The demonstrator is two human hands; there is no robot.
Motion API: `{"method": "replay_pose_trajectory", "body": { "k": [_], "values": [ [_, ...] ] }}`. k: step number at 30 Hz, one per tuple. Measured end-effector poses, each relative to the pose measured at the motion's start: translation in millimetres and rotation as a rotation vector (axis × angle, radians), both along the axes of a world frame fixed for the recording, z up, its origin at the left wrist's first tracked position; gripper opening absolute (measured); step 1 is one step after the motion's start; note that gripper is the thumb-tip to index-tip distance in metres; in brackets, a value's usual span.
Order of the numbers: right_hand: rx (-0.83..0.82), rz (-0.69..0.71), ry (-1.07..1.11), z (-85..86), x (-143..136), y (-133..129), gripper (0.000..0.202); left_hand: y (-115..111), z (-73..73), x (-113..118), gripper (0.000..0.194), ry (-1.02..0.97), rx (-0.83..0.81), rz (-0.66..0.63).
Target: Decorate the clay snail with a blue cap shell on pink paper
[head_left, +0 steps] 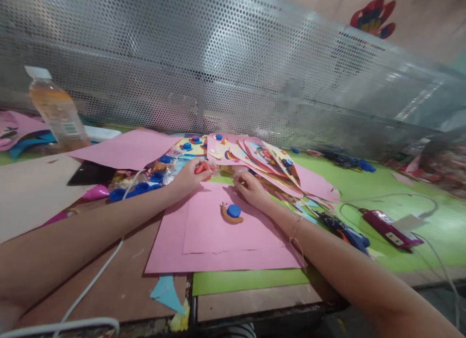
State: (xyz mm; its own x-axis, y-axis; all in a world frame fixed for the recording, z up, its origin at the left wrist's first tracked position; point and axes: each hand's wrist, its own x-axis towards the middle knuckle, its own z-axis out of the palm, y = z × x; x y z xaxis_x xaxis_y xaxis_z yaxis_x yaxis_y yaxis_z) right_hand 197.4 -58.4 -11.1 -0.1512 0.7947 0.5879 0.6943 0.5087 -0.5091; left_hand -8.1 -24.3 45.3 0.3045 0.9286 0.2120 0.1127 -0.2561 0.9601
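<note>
In my left hand (191, 177) is a red lump of modelling clay (203, 170) in crinkled clear plastic, gripped between thumb and fingers. My right hand (253, 187) hovers over the far right part of the pink paper, fingers curled in a pinch; what they hold, if anything, is too small to tell. Between my forearms lie stacked sheets of pink paper (207, 226). On the top sheet sits a clay snail with a brown body (226, 215) and a round blue shell (233, 211).
Decorated paper cut-outs (265, 156) pile up beyond my hands. Blue lids (141, 187) lie left, near a drink bottle (60, 110) and a white cable (125, 197). Scissors (345, 233) and a purple power strip (391, 227) lie right. A perforated metal panel (182, 61) stands behind.
</note>
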Motion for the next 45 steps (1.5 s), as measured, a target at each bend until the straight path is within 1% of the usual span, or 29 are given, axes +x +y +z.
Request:
{"method": "replay_pose_trajectory", "body": {
  "k": [2,5,8,11,14,17,19,23,26,28,31,33,36,40,42,45],
  "values": [
    [0.024,0.043,-0.001,0.4,-2,3,0.019,1,-0.9,-2,0.011,0.040,0.050,-0.021],
    [0.072,0.097,0.000,3.3,-5,1,0.031,1,-3.0,-3,0.008,0.128,0.159,-0.061],
    [0.184,0.171,-0.018,7.1,-8,-7,0.032,-3,-4.8,-3,0.011,0.206,0.266,-0.120],
    [0.245,0.212,-0.036,9.6,-10,-16,0.031,-8,-6.5,-3,0.012,0.197,0.276,-0.174],
    [0.246,0.219,-0.040,10.1,-13,-20,0.028,-11,-8.0,-1,0.011,0.184,0.253,-0.208],
    [0.206,0.211,0.035,11.2,-17,-23,0.026,-14,-8.7,1,0.009,0.205,0.223,-0.243],
    [0.178,0.182,0.110,13.3,-20,-27,0.024,-17,-9.0,2,0.008,0.183,0.171,-0.269],
    [0.104,0.078,0.291,18.6,-25,-36,0.012,-24,-9.8,6,0.009,0.024,-0.008,-0.309],
    [0.033,0.026,0.448,21.1,-27,-40,0.007,-29,-8.8,9,0.010,-0.049,-0.108,-0.296],
    [-0.029,0.010,0.532,22.1,-28,-40,0.007,-31,-6.9,9,0.010,-0.047,-0.118,-0.276],
    [-0.128,0.011,0.634,23.0,-28,-37,0.009,-33,-4.0,9,0.010,-0.001,-0.073,-0.266],
    [-0.178,0.024,0.664,23.2,-28,-35,0.013,-32,-3.7,8,0.010,0.039,-0.038,-0.270],
    [-0.194,0.052,0.603,23.4,-27,-34,0.016,-30,-6.7,7,0.009,0.067,-0.013,-0.281],
    [-0.148,0.125,0.397,23.3,-26,-37,0.020,-27,-10.4,7,0.008,0.053,-0.014,-0.285],
    [-0.122,0.160,0.321,23.3,-25,-38,0.024,-28,-9.1,7,0.007,0.051,-0.019,-0.272],
    [-0.126,0.246,0.210,23.7,-24,-40,0.027,-30,-6.0,7,0.005,0.071,-0.013,-0.247]
  ]
}}
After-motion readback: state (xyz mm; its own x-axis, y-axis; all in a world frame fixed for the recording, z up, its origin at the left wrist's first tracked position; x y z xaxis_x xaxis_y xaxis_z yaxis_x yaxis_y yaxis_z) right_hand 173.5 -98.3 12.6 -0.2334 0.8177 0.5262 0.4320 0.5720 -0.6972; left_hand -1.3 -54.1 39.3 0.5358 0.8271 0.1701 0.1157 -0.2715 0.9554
